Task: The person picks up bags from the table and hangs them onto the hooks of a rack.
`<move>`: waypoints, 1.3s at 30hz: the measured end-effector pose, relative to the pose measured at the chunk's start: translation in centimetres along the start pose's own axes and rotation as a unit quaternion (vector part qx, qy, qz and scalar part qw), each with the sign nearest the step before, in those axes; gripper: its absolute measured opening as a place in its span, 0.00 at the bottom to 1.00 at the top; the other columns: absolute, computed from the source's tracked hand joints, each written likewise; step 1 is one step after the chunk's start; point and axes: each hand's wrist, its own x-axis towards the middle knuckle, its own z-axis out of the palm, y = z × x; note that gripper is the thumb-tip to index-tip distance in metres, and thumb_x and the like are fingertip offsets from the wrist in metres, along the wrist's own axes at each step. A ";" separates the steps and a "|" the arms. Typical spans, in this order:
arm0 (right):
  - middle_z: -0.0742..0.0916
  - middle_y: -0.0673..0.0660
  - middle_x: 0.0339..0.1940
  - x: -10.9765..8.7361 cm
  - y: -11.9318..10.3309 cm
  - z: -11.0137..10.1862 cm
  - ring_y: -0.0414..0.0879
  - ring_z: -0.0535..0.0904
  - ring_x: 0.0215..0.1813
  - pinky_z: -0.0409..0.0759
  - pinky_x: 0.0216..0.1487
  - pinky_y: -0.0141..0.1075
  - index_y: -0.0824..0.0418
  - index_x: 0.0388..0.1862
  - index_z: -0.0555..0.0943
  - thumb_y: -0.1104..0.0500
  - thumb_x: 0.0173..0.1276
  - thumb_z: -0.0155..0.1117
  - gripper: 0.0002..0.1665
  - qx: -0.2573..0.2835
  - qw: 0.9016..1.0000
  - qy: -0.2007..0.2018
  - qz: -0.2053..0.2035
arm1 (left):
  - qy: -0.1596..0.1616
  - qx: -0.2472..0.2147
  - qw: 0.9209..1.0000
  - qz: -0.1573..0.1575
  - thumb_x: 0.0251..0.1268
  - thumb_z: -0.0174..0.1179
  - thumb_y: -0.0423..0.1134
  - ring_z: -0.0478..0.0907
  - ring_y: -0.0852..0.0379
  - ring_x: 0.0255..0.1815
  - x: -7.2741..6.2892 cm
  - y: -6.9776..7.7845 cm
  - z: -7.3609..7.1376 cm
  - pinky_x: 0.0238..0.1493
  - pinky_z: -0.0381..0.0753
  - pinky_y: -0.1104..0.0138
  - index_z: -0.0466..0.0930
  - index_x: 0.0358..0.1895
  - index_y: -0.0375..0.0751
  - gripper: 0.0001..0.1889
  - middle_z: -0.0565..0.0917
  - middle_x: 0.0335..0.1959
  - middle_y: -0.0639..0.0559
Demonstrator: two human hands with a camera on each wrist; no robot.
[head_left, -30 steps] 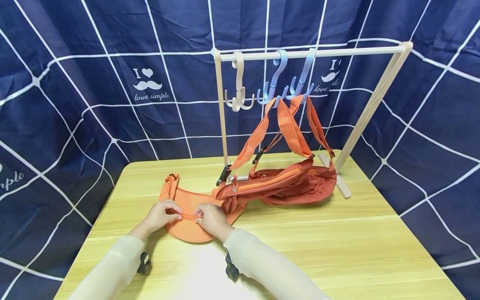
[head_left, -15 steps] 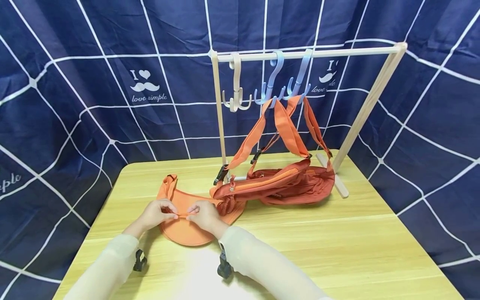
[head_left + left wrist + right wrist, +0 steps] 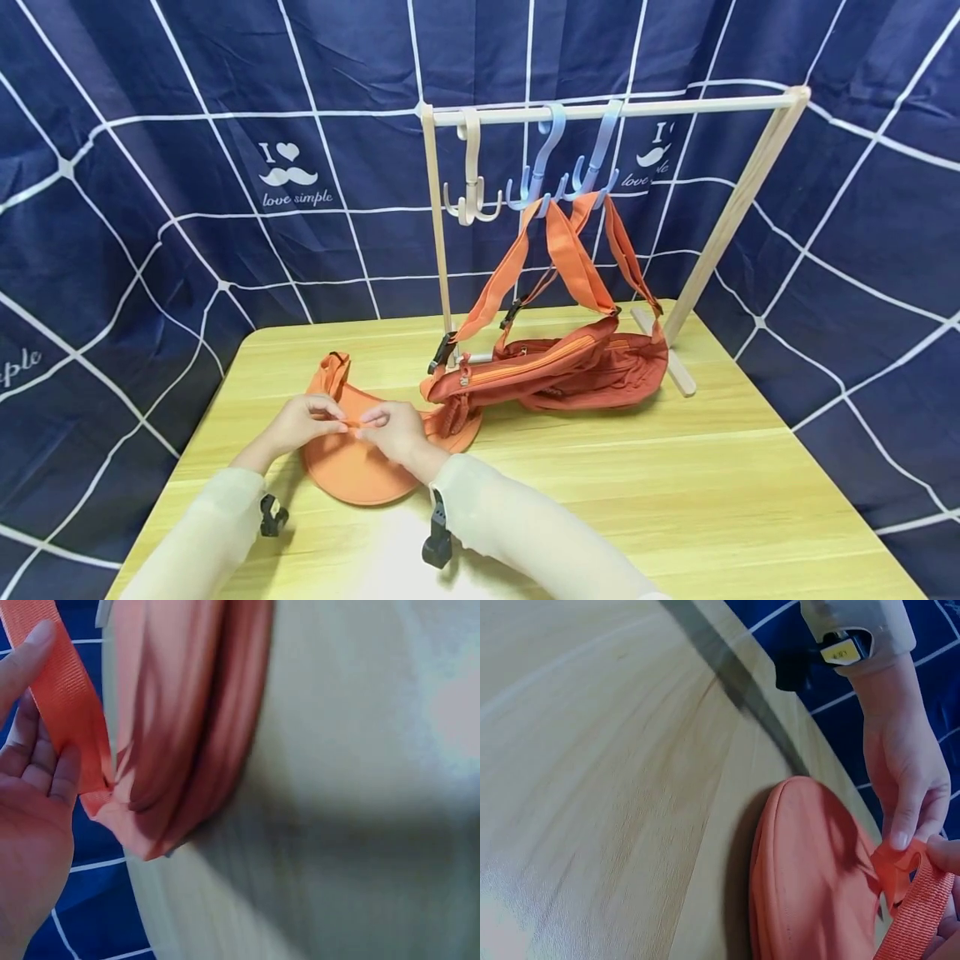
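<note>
An orange crescent-shaped fabric bag [image 3: 363, 475] lies at the table's left half, its curved edge toward me. Between both hands runs an orange webbing strap [image 3: 64, 690]. My left hand [image 3: 296, 423] pinches this strap between thumb and fingers. Close beside it, my right hand [image 3: 393, 429] pinches another part of the strap, fingertips almost meeting the left ones. In the right wrist view, the strap forms a small loop at the left fingertips. The bag's right end passes behind or under a rust-red bag [image 3: 525, 367].
A wooden rack [image 3: 738, 192] stands at the back right. From its rail hang one white hook [image 3: 472, 179] and two blue hooks [image 3: 542, 167]. Rust-red bags hang there by orange straps [image 3: 573, 258], their bodies low over the table [image 3: 637, 492]. A blue curtain encloses the back and sides.
Both hands have shifted left and drawn closer together on the strap. The orange bag has slid left and slightly toward me. The hanging bags stay where they were.
</note>
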 end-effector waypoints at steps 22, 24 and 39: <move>0.86 0.48 0.24 -0.4 -4.6 -0.8 0.36 0.79 0.28 0.75 0.29 0.28 0.60 0.33 0.87 0.62 0.51 0.77 0.10 0.124 0.991 -0.052 0.007 | -0.077 0.031 0.995 0.051 0.52 0.68 0.26 0.76 0.63 0.34 0.8 5.1 -6.2 0.38 0.73 0.72 0.85 0.29 0.42 0.07 0.83 0.29 0.53; 0.86 0.49 0.24 -0.3 -5.1 -1.1 0.36 0.80 0.28 0.76 0.30 0.28 0.60 0.33 0.87 0.62 0.51 0.77 0.10 0.121 0.991 -0.057 0.004 | -0.074 0.032 0.995 0.056 0.52 0.67 0.25 0.76 0.63 0.35 0.9 5.6 -6.7 0.40 0.72 0.72 0.84 0.29 0.43 0.08 0.83 0.30 0.54; 0.85 0.46 0.22 -0.1 -9.1 -3.3 0.35 0.78 0.29 0.74 0.32 0.28 0.58 0.33 0.87 0.57 0.54 0.76 0.09 0.076 0.993 -0.083 -0.026 | -0.078 -0.078 0.992 0.062 0.59 0.56 0.18 0.76 0.62 0.29 1.1 8.3 -9.1 0.29 0.78 0.71 0.80 0.34 0.34 0.09 0.80 0.28 0.54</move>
